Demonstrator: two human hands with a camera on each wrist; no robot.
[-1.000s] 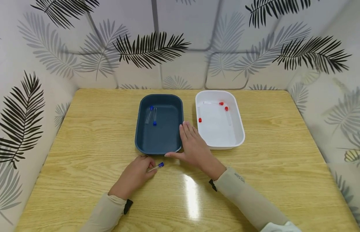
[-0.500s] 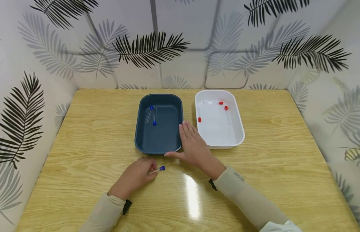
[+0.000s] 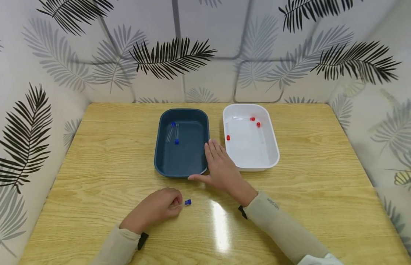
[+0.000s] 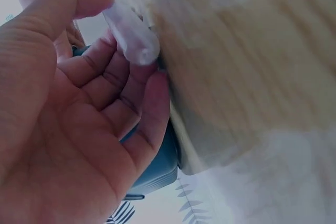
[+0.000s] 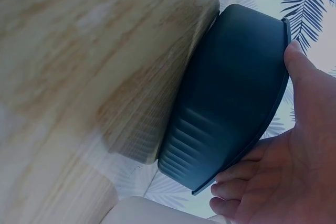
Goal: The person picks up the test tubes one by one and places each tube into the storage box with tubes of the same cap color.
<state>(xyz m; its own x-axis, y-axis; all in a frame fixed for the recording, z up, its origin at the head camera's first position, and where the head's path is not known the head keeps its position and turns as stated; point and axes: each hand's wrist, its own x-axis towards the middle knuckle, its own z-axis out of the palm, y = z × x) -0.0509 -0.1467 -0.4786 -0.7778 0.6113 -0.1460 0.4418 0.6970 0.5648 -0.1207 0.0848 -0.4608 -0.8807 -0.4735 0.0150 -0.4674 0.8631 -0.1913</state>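
Note:
Just in front of the dark blue tray (image 3: 182,162), my left hand (image 3: 155,208) pinches a clear test tube (image 4: 131,32) between thumb and fingers. Its blue cap (image 3: 188,202) points right, past the fingertips, and part of the tube is hidden by the hand. My right hand (image 3: 222,169) rests against the tray's near right corner with straight fingers along its side. In the right wrist view the thumb (image 5: 300,61) lies at the tray's rim. Two blue-capped test tubes (image 3: 177,133) lie in the left part of this tray.
To the right of the dark tray stands a white tray (image 3: 253,154) holding test tubes with red caps (image 3: 252,119). Both trays sit on a wood-grain table (image 3: 109,154). Behind the table hangs a leaf-patterned backdrop (image 3: 172,57).
My left hand has drawn back from the dark tray toward the near edge, carrying the test tube, whose cap now points more to the right. The right hand has not moved.

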